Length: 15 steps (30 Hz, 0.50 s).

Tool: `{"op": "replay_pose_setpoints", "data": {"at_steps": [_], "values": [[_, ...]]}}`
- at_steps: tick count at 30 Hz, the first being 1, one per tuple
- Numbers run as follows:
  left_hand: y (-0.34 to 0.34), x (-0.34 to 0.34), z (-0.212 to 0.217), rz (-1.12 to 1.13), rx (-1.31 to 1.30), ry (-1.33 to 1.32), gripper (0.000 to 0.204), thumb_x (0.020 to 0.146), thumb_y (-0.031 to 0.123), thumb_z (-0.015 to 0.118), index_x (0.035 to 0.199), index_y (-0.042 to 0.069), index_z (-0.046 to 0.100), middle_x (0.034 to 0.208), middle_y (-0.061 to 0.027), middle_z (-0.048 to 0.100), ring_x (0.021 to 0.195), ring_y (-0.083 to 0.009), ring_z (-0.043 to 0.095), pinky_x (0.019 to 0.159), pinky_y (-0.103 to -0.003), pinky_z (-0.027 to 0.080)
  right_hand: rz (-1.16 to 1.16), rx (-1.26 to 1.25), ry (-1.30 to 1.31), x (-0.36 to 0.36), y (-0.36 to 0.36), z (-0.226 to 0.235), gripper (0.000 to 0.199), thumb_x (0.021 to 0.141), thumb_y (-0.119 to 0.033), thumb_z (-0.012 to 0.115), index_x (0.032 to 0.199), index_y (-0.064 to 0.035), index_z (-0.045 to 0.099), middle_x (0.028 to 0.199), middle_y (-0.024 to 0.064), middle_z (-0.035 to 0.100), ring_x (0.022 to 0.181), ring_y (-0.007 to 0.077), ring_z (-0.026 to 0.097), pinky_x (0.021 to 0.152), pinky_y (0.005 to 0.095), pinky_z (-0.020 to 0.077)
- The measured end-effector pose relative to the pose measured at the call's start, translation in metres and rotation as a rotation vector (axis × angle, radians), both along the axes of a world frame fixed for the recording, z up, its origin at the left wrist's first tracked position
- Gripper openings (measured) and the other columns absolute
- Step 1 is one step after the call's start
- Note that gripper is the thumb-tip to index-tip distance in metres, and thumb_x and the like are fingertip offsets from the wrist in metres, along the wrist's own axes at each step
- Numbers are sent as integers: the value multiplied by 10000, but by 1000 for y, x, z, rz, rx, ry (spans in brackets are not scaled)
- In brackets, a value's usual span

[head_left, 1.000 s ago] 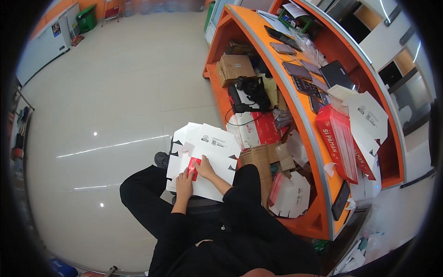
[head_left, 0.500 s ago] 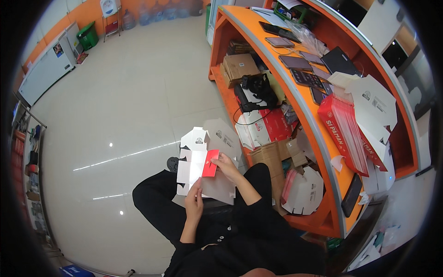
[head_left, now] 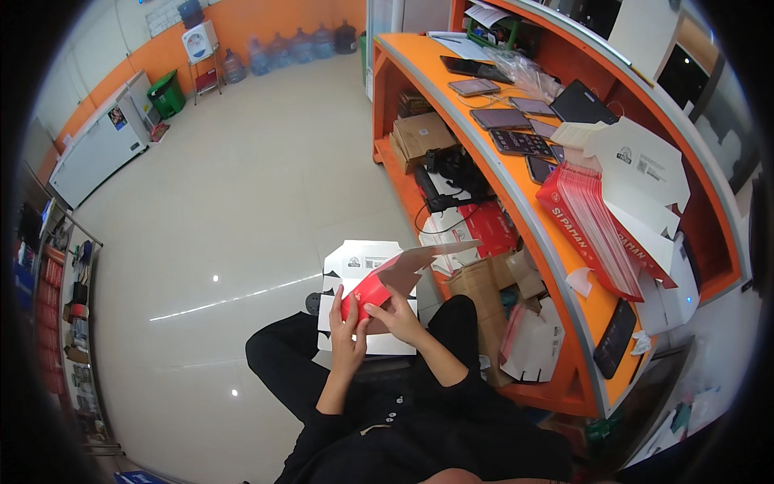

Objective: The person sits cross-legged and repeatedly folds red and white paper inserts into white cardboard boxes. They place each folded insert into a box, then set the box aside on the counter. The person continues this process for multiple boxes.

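Observation:
Above my lap, a red-and-white folding carton (head_left: 372,285) is tilted, its brown-grey panel sticking out to the right. My left hand (head_left: 347,337) closes on its red side, fingers along the left edge. Close beside it, my right hand (head_left: 395,318) grips the same red part with thumb and fingers. Beneath the carton, a flat white carton blank (head_left: 343,262) with notched edges and dark print lies across my lap. The fold under my fingers is partly hidden.
To the right curves an orange counter (head_left: 441,66) holding several phones (head_left: 500,118) and a stack of red carton blanks (head_left: 576,222). Its lower shelf carries cardboard boxes (head_left: 425,135) and more blanks (head_left: 536,343). A white chest freezer (head_left: 101,153) stands far left.
The carton has been turned over and tilted, so its red side now faces up between my hands. The white blank beneath shows more. The view has shifted slightly.

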<state>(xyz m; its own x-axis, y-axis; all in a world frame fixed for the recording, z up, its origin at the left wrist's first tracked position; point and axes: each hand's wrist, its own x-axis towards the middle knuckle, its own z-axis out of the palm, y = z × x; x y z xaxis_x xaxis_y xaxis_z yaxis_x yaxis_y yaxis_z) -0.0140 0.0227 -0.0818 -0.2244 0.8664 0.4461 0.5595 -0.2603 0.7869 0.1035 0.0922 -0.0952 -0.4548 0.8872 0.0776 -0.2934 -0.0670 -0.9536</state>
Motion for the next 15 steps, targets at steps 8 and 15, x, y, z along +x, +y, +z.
{"op": "replay_pose_setpoints", "data": {"at_steps": [8,15], "values": [[-10,-23,48,-138,-75,9,649,649,96,801,1221,39,499,1171,-133,530,1046,-281,563,874,-348,483,63,-259,210,43,5,59,566,944,-534,330,1233,-66,461,1125,100,575,1025,203,589,872,349,468],[-16,-31,79,26,-6,135,614,624,88,806,1185,88,556,1155,-115,586,1050,-279,579,846,-355,499,-127,29,-14,46,-1,95,258,892,-213,577,1103,-70,540,1000,64,615,865,146,614,792,306,491]]}}
